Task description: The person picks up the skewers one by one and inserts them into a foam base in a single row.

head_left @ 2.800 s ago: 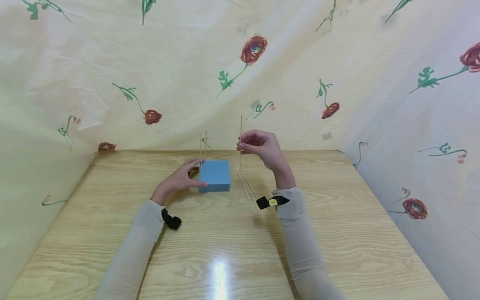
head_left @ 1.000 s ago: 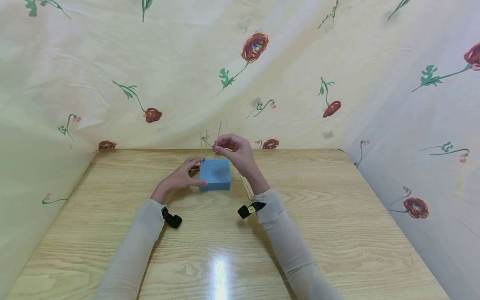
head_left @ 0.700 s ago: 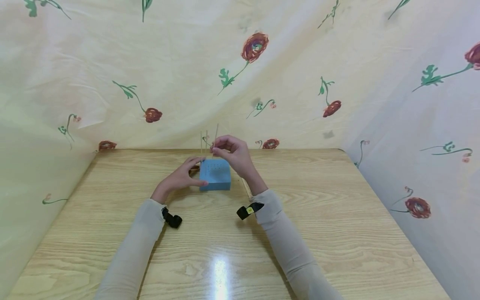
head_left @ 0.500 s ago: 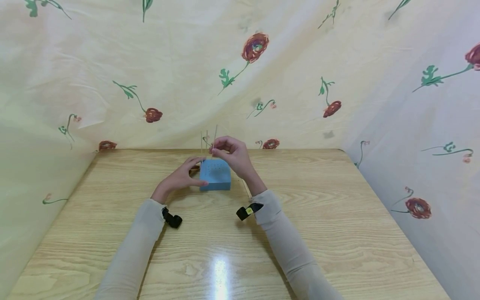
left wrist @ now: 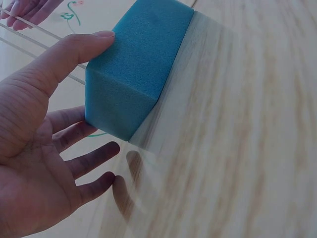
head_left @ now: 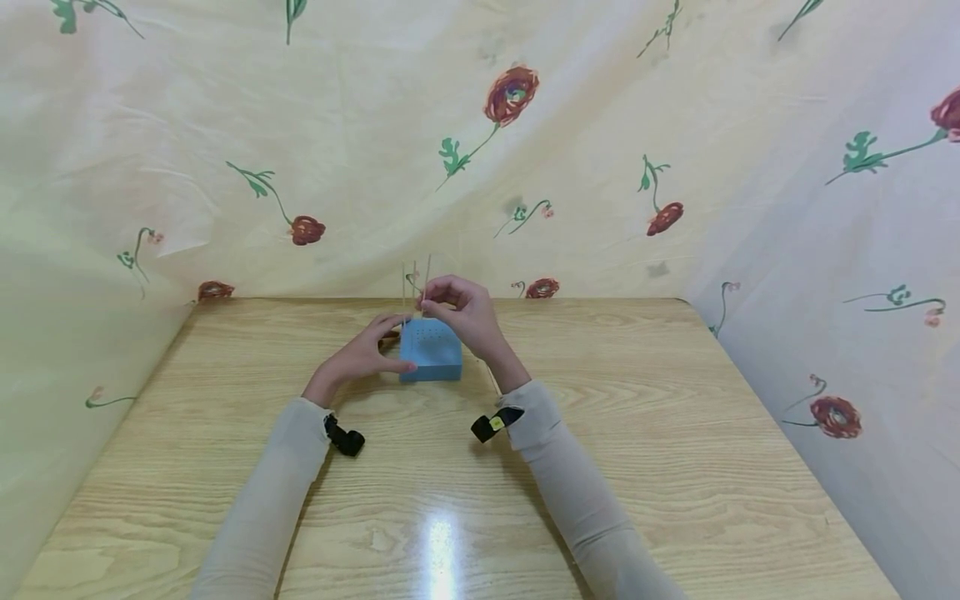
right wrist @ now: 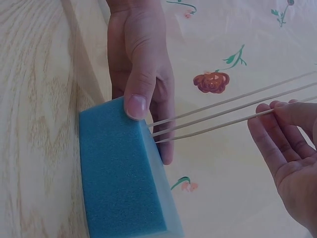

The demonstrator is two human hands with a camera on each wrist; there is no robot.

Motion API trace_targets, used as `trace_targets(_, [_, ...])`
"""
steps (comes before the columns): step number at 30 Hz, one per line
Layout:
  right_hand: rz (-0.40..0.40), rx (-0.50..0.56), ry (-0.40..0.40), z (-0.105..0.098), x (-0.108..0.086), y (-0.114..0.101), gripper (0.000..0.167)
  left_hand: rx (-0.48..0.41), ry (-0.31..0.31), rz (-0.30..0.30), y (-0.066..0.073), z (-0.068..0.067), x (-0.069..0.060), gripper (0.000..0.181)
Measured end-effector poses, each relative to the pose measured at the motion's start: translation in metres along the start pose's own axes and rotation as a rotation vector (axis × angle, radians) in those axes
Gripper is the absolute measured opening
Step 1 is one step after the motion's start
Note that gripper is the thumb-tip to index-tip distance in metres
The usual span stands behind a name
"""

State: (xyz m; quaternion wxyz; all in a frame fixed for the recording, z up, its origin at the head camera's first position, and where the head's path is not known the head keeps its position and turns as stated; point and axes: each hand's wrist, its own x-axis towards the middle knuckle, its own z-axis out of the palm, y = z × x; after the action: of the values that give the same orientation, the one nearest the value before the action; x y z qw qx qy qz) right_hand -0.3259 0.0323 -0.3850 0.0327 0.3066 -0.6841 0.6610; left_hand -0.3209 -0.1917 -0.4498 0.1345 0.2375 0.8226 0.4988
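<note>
A blue foam block with rows of small holes in its top sits on the table. My left hand grips its left side, the thumb on the near edge and fingers at the back corner, as the left wrist view also shows. Two thin bamboo skewers stand upright in the block near its left back corner. My right hand pinches a third skewer between thumb and fingers above the block. In the right wrist view, that skewer's lower end meets the block's top beside the other two.
Loose skewers lie on the wooden table right of the block, mostly hidden under my right forearm. A flower-printed cloth hangs behind the table and along both sides. Black camera straps circle both wrists.
My right hand has carried its skewer left from above the loose skewers to the block. In the last second it has sunk slightly and the skewer has straightened. The left hand stays put.
</note>
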Motion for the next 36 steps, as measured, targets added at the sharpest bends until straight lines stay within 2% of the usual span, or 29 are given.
trace_targets(36, [0.006,-0.034,-0.003,0.0013,-0.0016,0.0001,0.012,-0.019,0.002,-0.017,-0.0081,-0.0009,0.0034,0.091])
